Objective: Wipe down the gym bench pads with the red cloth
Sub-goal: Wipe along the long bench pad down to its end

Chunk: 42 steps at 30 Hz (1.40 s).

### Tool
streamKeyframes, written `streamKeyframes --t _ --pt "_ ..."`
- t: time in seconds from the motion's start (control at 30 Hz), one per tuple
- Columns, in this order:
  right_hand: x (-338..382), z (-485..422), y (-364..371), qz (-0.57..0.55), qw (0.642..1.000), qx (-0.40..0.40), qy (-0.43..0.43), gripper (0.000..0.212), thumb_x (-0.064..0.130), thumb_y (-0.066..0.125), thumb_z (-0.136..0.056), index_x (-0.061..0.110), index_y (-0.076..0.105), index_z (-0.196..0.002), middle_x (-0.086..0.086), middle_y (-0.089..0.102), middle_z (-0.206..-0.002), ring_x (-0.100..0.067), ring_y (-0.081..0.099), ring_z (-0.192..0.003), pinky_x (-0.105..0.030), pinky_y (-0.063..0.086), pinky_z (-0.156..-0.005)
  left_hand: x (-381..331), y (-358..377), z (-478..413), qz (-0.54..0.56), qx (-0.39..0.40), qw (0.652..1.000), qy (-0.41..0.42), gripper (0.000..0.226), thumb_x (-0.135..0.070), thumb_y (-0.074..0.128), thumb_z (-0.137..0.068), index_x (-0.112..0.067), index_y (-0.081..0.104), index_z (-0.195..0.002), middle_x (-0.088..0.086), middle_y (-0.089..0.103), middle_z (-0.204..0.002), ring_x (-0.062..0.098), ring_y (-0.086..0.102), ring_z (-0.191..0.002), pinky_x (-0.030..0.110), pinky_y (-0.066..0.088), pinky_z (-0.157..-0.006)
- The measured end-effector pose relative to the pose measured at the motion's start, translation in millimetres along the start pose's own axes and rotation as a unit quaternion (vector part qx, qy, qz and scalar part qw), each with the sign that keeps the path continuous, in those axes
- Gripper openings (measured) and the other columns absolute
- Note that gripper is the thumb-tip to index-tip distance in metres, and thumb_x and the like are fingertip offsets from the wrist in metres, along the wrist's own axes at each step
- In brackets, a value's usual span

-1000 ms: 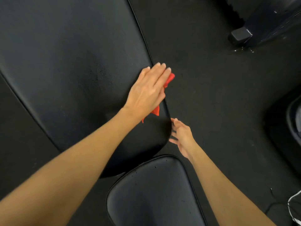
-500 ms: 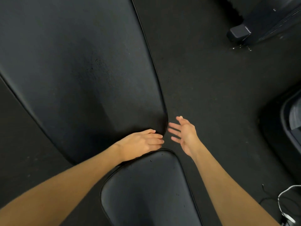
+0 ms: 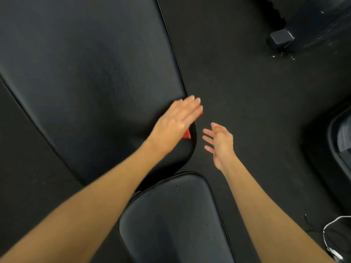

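The long black back pad (image 3: 91, 76) of the gym bench runs from the top left toward the middle. My left hand (image 3: 176, 122) lies flat on its near right corner and presses the red cloth (image 3: 187, 134) onto the pad; only small red corners show past the palm and fingertips. My right hand (image 3: 218, 141) hovers beside the pad's right edge, over the floor, fingers spread and holding nothing. The smaller black seat pad (image 3: 171, 219) sits just below, close to me.
Dark rubber floor (image 3: 237, 82) surrounds the bench. A black machine base with a square foot (image 3: 282, 37) stands at the top right. Another dark piece of equipment (image 3: 341, 137) is at the right edge, and a white cable (image 3: 328, 230) lies at the bottom right.
My left hand slid with the cloth down to the back pad's near end, then moved back up along the right edge. My right hand stayed beside the pad, fingers opening wider.
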State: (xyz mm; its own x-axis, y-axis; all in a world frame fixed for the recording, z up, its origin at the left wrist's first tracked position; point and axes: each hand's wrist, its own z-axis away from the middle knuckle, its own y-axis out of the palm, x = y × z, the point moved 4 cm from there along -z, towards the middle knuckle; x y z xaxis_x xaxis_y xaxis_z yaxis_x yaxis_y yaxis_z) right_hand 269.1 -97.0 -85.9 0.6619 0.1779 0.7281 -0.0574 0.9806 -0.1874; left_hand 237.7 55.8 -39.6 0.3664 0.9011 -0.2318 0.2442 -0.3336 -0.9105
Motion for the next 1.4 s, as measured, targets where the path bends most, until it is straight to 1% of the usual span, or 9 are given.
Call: streamKeyframes --t 0.17,0.37,0.53,0.67,0.83,0.93,1.07,1.23,1.4 --pt "18 11 11 0.037 0.998 -0.004 -0.06 0.021 0.021 0.049 -0.096 0.028 0.06 -0.113 0.002 0.067 -0.109 -0.014 0.061 -0.1 -0.033 0.048 -0.087 -33 32 96 -0.029 0.192 0.966 0.174 0.054 -0.018 0.088 -0.072 -0.021 0.072 -0.124 -0.001 0.067 -0.132 0.016 0.062 -0.124 0.032 0.049 -0.104" --pt "35 22 23 0.049 0.996 -0.026 -0.068 0.024 0.018 0.05 -0.095 0.028 0.062 -0.113 0.002 0.065 -0.115 -0.017 0.058 -0.109 -0.04 0.044 -0.101 7 -15 55 -0.028 0.122 0.965 0.23 0.04 -0.007 0.08 -0.078 -0.009 0.074 -0.117 0.011 0.068 -0.128 0.028 0.065 -0.12 0.039 0.055 -0.095" --pt "73 52 48 0.042 0.978 -0.069 -0.193 0.028 0.01 0.044 -0.094 0.025 0.066 -0.102 0.004 0.068 -0.089 -0.009 0.065 -0.08 -0.024 0.05 -0.071 76 -100 -11 -0.034 0.013 0.997 0.065 0.035 -0.004 0.06 -0.093 0.005 0.065 -0.126 0.022 0.061 -0.134 0.044 0.056 -0.126 0.049 0.046 -0.107" --pt "112 88 95 -0.011 0.963 0.047 -0.264 0.019 0.023 0.048 -0.098 0.027 0.066 -0.104 0.004 0.068 -0.082 -0.01 0.066 -0.075 -0.024 0.054 -0.065 92 -133 -22 0.087 -0.048 0.983 -0.154 0.037 -0.003 0.056 -0.1 0.002 0.057 -0.136 0.017 0.054 -0.144 0.032 0.045 -0.14 0.034 0.033 -0.117" --pt "140 111 149 -0.08 0.956 0.217 -0.179 0.036 0.05 0.052 -0.094 0.029 0.059 -0.123 0.005 0.07 -0.111 -0.015 0.067 -0.102 -0.042 0.058 -0.08 82 -149 -17 0.387 -0.172 0.835 -0.352 0.034 -0.022 0.045 -0.107 -0.021 0.056 -0.14 -0.009 0.067 -0.125 -0.001 0.064 -0.112 0.019 0.049 -0.098" --pt "152 110 157 -0.13 0.959 0.199 -0.153 0.028 0.035 0.057 -0.094 0.02 0.065 -0.116 0.001 0.073 -0.101 -0.019 0.07 -0.096 -0.035 0.053 -0.076 86 -157 -18 0.549 -0.152 0.711 -0.412 0.033 -0.044 0.036 -0.107 -0.039 0.058 -0.131 -0.012 0.069 -0.123 -0.001 0.065 -0.111 0.026 0.048 -0.099" --pt "179 104 145 -0.072 0.94 0.032 -0.333 0.023 0.014 0.053 -0.092 0.011 0.069 -0.108 0.005 0.07 -0.086 0.001 0.064 -0.068 -0.013 0.048 -0.061 111 -201 3 0.433 -0.192 0.803 -0.362 0.04 -0.041 0.043 -0.105 -0.026 0.056 -0.14 -0.012 0.066 -0.131 -0.009 0.053 -0.123 0.011 0.037 -0.104" --pt "170 70 161 0.274 0.831 0.006 -0.484 0.042 0.028 0.038 -0.103 0.024 0.04 -0.145 0.005 0.025 -0.157 -0.019 0.015 -0.147 -0.04 0.017 -0.115 188 -257 78 0.242 -0.456 0.749 -0.415 0.032 -0.024 0.046 -0.102 -0.009 0.062 -0.125 -0.006 0.068 -0.111 0.0 0.063 -0.106 0.021 0.048 -0.096" --pt "152 66 184 0.296 0.812 -0.06 -0.5 0.062 0.048 0.037 -0.096 0.023 0.024 -0.151 0.003 0.009 -0.161 -0.016 -0.001 -0.148 -0.051 0.005 -0.116 229 -226 129 0.341 -0.357 0.687 -0.533 0.046 -0.046 0.042 -0.099 -0.034 0.047 -0.143 -0.014 0.053 -0.136 -0.001 0.054 -0.119 0.032 0.041 -0.11"
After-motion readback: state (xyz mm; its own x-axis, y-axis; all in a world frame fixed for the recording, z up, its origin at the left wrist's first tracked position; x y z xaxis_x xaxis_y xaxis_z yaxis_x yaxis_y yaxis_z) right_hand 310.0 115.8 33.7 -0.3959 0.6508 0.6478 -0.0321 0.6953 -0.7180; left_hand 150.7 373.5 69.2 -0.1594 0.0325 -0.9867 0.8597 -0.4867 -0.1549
